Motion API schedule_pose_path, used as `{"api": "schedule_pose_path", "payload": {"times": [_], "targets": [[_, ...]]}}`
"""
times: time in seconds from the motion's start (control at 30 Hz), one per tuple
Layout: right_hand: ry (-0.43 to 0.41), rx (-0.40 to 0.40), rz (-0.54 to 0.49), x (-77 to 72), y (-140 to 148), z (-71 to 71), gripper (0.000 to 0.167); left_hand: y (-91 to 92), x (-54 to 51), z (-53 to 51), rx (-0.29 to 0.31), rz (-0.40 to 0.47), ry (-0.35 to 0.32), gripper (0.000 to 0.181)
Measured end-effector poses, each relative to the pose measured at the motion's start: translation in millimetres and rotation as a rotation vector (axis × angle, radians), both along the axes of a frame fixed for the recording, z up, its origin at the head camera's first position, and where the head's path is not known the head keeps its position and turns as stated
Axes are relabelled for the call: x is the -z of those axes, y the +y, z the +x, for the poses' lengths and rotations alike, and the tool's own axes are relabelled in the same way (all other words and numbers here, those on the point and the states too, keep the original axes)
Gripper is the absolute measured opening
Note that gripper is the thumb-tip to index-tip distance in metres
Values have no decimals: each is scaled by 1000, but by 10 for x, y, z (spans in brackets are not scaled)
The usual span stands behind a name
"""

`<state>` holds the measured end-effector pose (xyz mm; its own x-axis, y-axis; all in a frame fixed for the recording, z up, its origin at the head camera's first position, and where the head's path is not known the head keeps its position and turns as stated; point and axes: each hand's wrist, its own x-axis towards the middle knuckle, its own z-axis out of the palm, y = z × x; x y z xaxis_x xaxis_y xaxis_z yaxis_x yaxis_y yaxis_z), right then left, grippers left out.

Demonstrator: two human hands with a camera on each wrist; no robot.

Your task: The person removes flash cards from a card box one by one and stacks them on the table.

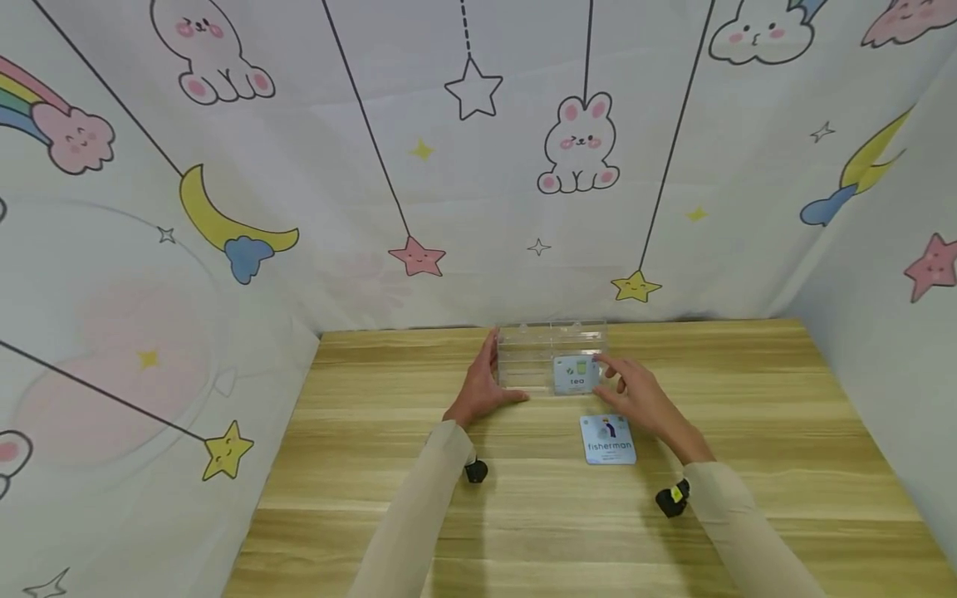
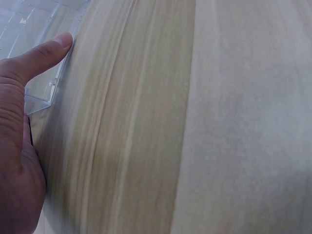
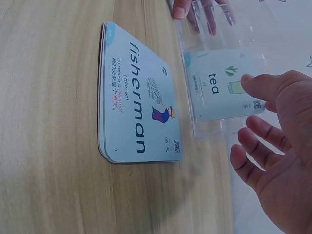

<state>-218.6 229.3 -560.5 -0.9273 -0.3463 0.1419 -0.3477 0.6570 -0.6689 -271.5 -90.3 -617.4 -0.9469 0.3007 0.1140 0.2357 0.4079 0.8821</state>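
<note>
A clear plastic card rack (image 1: 525,378) with compartments stands at the back of the table. My left hand (image 1: 483,389) holds its left end, the thumb along the front edge and the fingers up the side. A "tea" card (image 3: 209,87) stands upright in the rack's front right compartment, facing me. My right hand (image 1: 635,397) is at that card's right edge, fingertips by the upper corner, thumb lower down in front. In the right wrist view its other fingers are loosely bent and spread. Whether the thumb touches the card is unclear.
A stack of cards (image 3: 141,97), "fisherman" on top, lies flat on the wooden table (image 1: 359,498) in front of the rack. A patterned cloth wall (image 1: 493,199) rises just behind the rack, with more cloth on both sides.
</note>
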Motion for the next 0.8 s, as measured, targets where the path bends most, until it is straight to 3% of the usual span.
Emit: {"api": "schedule_pose_path", "payload": {"times": [0.57, 0.8], "targets": [[-16, 15, 0, -10, -5, 21, 50, 5, -7, 4, -1, -12, 4, 139], [-13, 11, -1, -19, -9, 25, 54, 14, -6, 6, -2, -3, 3, 140]]}}
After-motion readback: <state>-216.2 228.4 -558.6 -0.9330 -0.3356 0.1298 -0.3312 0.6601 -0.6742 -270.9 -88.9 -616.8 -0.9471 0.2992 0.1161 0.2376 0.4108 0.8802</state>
